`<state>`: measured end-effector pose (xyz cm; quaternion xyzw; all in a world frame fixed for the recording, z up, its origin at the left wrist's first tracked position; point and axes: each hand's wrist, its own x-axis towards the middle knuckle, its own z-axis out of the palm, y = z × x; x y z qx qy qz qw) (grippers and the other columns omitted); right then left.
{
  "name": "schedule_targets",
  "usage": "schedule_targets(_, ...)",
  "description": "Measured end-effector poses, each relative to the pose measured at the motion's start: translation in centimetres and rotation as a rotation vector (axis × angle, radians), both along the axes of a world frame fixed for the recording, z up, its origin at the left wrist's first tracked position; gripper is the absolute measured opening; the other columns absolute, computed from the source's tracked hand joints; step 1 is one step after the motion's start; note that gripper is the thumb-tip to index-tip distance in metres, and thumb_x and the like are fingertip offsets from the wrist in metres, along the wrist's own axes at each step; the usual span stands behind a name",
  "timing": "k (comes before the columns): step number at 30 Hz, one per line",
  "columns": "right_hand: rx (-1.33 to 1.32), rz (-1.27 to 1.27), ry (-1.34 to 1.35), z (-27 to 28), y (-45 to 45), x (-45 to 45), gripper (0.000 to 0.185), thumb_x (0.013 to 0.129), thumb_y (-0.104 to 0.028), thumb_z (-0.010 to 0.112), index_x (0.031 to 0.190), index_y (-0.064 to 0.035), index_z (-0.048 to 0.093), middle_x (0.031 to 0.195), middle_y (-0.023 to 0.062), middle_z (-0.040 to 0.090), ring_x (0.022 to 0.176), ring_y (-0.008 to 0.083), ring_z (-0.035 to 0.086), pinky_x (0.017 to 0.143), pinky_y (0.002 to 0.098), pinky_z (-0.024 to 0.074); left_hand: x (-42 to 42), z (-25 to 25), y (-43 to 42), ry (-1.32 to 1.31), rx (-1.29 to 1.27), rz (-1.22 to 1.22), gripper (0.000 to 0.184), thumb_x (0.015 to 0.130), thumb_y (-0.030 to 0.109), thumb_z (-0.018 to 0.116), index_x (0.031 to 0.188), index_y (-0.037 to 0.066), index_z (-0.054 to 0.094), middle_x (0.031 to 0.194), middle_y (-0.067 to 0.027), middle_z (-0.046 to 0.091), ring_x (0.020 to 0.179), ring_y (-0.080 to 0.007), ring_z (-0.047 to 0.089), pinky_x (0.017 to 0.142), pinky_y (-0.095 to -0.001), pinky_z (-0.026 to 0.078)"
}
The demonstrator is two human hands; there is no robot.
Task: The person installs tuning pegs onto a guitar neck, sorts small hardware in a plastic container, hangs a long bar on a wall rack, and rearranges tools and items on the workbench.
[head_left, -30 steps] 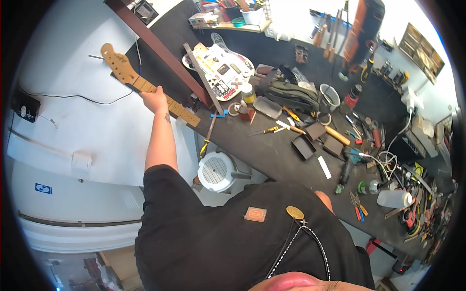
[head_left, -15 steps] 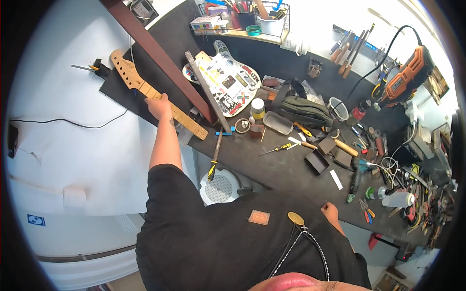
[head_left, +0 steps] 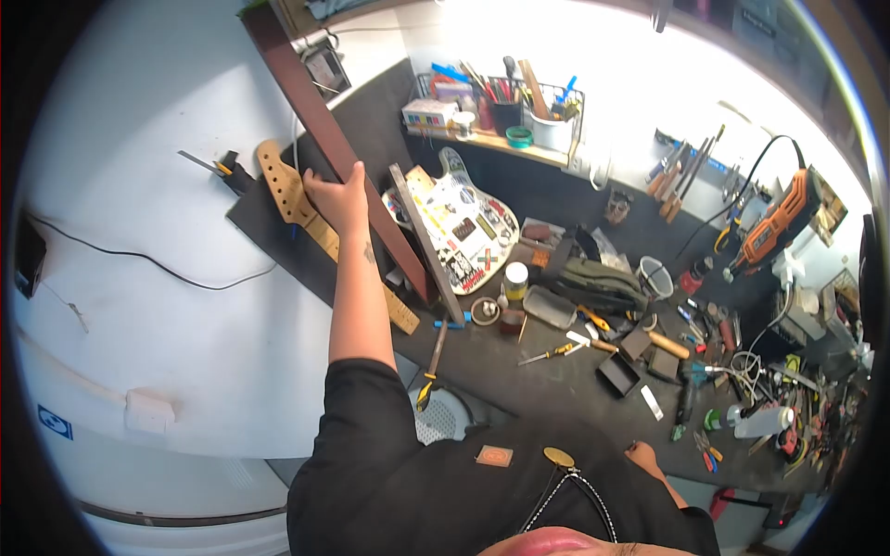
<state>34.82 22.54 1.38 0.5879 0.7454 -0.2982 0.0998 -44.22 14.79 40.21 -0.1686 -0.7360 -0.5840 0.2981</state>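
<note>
My left hand (head_left: 338,199) is at a long dark red-brown beam (head_left: 301,88), thumb and fingers apart. The thumb overlaps the beam's face; I cannot tell whether the hand presses on it. Under my wrist and forearm lies a wooden guitar neck (head_left: 322,233), its headstock (head_left: 281,183) toward the far left and its middle partly hidden. A narrow grey bar (head_left: 425,241) leans right of the beam, across a sticker-covered white guitar body (head_left: 477,232). My right hand (head_left: 642,455) rests at the bench's front edge with its fingers curled in, and no object shows in it.
The dark bench (head_left: 556,394) holds a yellow-handled file (head_left: 433,371), a jar (head_left: 515,278), a green-grey bag (head_left: 593,283), black trays (head_left: 618,374), pliers (head_left: 709,452) and clustered tools at right. An orange rotary tool (head_left: 777,218) hangs at right. A cable (head_left: 139,255) crosses the pale surface.
My left hand has let go of the guitar neck and moved up and right to the red-brown beam. The view has shifted, so the bench sits lower. My right hand stays at the edge.
</note>
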Motion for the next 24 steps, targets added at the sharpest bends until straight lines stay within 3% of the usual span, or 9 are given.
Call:
schedule_targets(2,-0.069,-0.003,-0.019,1.0,1.0,-0.7,0.032,0.079,-0.026,0.075,0.093,0.0024,0.072,0.096,0.0261,0.074,0.097,0.0456,0.071,0.088,0.0507,0.0552,-2.3,1.8,1.0,-0.104,0.066,-0.045,0.088,0.076,0.031,0.091,0.139,-0.010,0.045,0.129,-0.0331,0.063,0.116,-0.0448,0.066,0.101,-0.0455,0.051)
schedule_targets(5,-0.076,-0.014,-0.026,-0.5,1.4,-0.6,0.034,0.078,-0.027,0.076,0.093,0.0033,0.073,0.095,0.0250,0.075,0.096,0.0445,0.071,0.088,0.0494,0.0554,-5.0,0.4,1.4,-0.205,-0.068,-0.071,0.074,0.075,0.027,0.093,0.126,-0.012,0.056,0.120,-0.0292,0.069,0.108,-0.0401,0.070,0.098,-0.0451,0.052)
schedule_targets(6,-0.063,-0.025,-0.027,-0.5,1.4,-0.8,0.034,0.078,-0.028,0.076,0.092,0.0034,0.073,0.094,0.0245,0.075,0.095,0.0440,0.072,0.087,0.0489,0.0555,-3.7,0.5,1.3,-0.101,-0.041,-0.030,0.061,0.076,0.023,0.090,0.116,-0.011,0.060,0.106,-0.0268,0.072,0.099,-0.0407,0.072,0.092,-0.0466,0.054)
schedule_targets(10,-0.036,-0.154,0.025,-0.9,0.1,0.3,0.034,0.078,-0.028,0.076,0.091,0.0028,0.072,0.093,0.0233,0.075,0.093,0.0424,0.072,0.086,0.0474,0.0557,0.8,1.0,0.9,-0.028,0.062,0.015,0.050,0.080,0.017,0.081,0.112,-0.011,0.055,0.100,-0.0279,0.070,0.092,-0.0433,0.072,0.082,-0.0491,0.056)
schedule_targets(13,-0.028,-0.106,0.036,-2.2,0.5,0.9,0.033,0.078,-0.028,0.076,0.090,0.0022,0.072,0.091,0.0225,0.075,0.091,0.0401,0.073,0.085,0.0472,0.0559,2.5,1.6,0.1,-0.060,0.056,-0.004,0.049,0.081,0.016,0.080,0.113,-0.012,0.055,0.101,-0.0277,0.070,0.093,-0.0432,0.072,0.083,-0.0488,0.056)
schedule_targets(19,-0.042,-0.078,0.070,-3.6,1.7,1.8,0.035,0.076,-0.033,0.076,0.084,0.0011,0.072,0.083,0.0221,0.074,0.084,0.0395,0.073,0.081,0.0471,0.0566,2.2,0.9,-0.9,0.030,0.036,-0.096,0.055,0.083,0.028,0.085,0.114,-0.008,0.058,0.105,-0.0248,0.071,0.097,-0.0404,0.071,0.089,-0.0459,0.055)
schedule_targets(21,-0.065,-0.123,0.067,-3.6,1.8,1.6,0.037,0.076,-0.036,0.075,0.082,0.0006,0.073,0.082,0.0219,0.073,0.082,0.0408,0.072,0.080,0.0473,0.0566,3.0,5.4,-1.8,0.137,0.110,-0.131,0.063,0.084,0.039,0.086,0.119,-0.005,0.058,0.112,-0.0216,0.069,0.102,-0.0345,0.070,0.092,-0.0432,0.053)
schedule_targets(22,-0.068,-0.108,0.040,-4.0,2.0,1.4,0.037,0.076,-0.037,0.075,0.082,0.0004,0.073,0.081,0.0214,0.073,0.082,0.0409,0.072,0.080,0.0472,0.0566,1.6,8.2,-2.0,0.153,0.078,-0.059,0.073,0.085,0.044,0.085,0.130,-0.005,0.055,0.119,-0.0217,0.068,0.108,-0.0329,0.068,0.095,-0.0423,0.052)
schedule_targets(24,-0.071,-0.070,-0.027,-3.5,2.1,1.2,0.038,0.076,-0.038,0.075,0.080,0.0000,0.073,0.080,0.0203,0.074,0.082,0.0410,0.071,0.080,0.0472,0.0566,2.0,17.5,-3.1,0.338,0.189,-0.207,0.090,0.088,0.049,0.083,0.150,-0.003,0.044,0.128,-0.0184,0.064,0.116,-0.0294,0.064,0.098,-0.0416,0.053)
